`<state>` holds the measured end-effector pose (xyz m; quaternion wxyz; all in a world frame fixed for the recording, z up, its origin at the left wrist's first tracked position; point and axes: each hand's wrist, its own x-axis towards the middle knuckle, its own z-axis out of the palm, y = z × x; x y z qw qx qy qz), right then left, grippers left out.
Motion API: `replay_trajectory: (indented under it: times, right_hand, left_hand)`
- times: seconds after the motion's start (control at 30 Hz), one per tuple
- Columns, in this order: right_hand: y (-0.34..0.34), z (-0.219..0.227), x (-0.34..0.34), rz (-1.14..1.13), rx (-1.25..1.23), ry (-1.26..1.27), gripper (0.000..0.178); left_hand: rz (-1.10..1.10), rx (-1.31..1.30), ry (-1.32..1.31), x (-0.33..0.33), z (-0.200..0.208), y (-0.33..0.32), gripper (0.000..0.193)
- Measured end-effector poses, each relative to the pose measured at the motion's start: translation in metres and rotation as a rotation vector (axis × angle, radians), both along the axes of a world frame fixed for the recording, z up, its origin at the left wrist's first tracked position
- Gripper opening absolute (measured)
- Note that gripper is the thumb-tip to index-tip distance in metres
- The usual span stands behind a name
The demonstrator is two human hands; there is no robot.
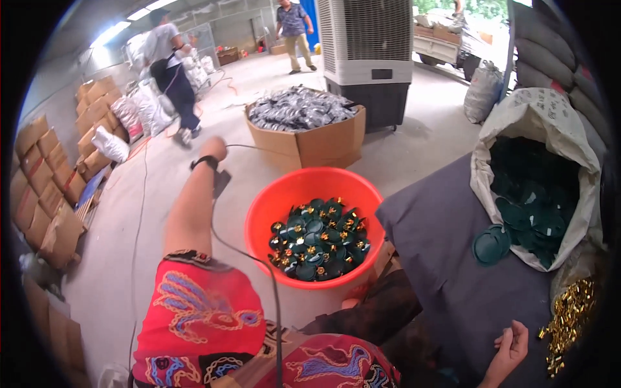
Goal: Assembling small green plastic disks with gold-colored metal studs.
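My left arm reaches out past a red basin, and my left hand [217,150], with a dark band at the wrist, is closed. What it holds is hidden; a thin dark cable [240,146] runs from beside it, and a dark flat object [222,183] hangs below the wrist. In the red basin [259,200] lie many dark green discs [315,226], several with gold-coloured pieces on them. Over the grey-covered table [446,226], my right hand [510,352] has loosely curled fingers and nothing visible in them. Small gold-coloured pieces [572,317] lie beside it.
A white sack [550,107] of green discs lies tipped on the table. Beyond the basin stand a carton [330,143] of silvery wrapped pieces and a large air cooler [369,58]. One person [169,64] walks at left; another [294,32] stands farther back. Cartons [48,168] line the left wall.
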<state>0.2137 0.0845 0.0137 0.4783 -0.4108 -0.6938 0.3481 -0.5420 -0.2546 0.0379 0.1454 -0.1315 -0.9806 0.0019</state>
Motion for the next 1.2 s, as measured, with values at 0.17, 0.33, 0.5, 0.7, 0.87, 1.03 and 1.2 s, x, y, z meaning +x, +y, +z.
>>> replay_trajectory:
  times: [0.17, 0.33, 0.5, 0.7, 0.87, 1.03, 1.2]
  right_hand:
    - [-0.005, 0.007, 0.002, 0.007, 0.032, -0.012, 0.019]
    - [-0.004, 0.009, -0.001, 0.004, 0.006, -0.045, 0.019]
    - [-0.003, 0.007, -0.001, -0.023, -0.001, -0.076, 0.019]
    - [-0.004, 0.006, -0.002, -0.026, 0.015, -0.086, 0.017]
    - [-0.005, 0.008, -0.008, -0.026, 0.023, -0.058, 0.016]
    - [-0.006, 0.01, -0.009, -0.052, 0.049, -0.134, 0.017]
    - [-0.009, 0.011, -0.008, -0.109, 0.047, -0.091, 0.017]
  left_hand:
    - [-0.046, 0.044, -0.344, 0.049, -0.044, 0.061, 0.025]
    - [0.028, 0.136, -0.331, 0.08, -0.117, 0.092, 0.027]
    - [-0.052, 0.543, -0.758, 0.066, -0.131, 0.097, 0.019]
    - [-0.131, 0.697, -0.643, 0.082, -0.081, 0.065, 0.018]
    - [-0.455, 0.491, -0.894, 0.131, -0.036, 0.086, 0.019]
    - [-0.948, 0.625, -0.984, 0.177, 0.02, 0.162, 0.016]
    - [-1.042, -0.259, -0.122, 0.155, 0.074, 0.227, 0.021]
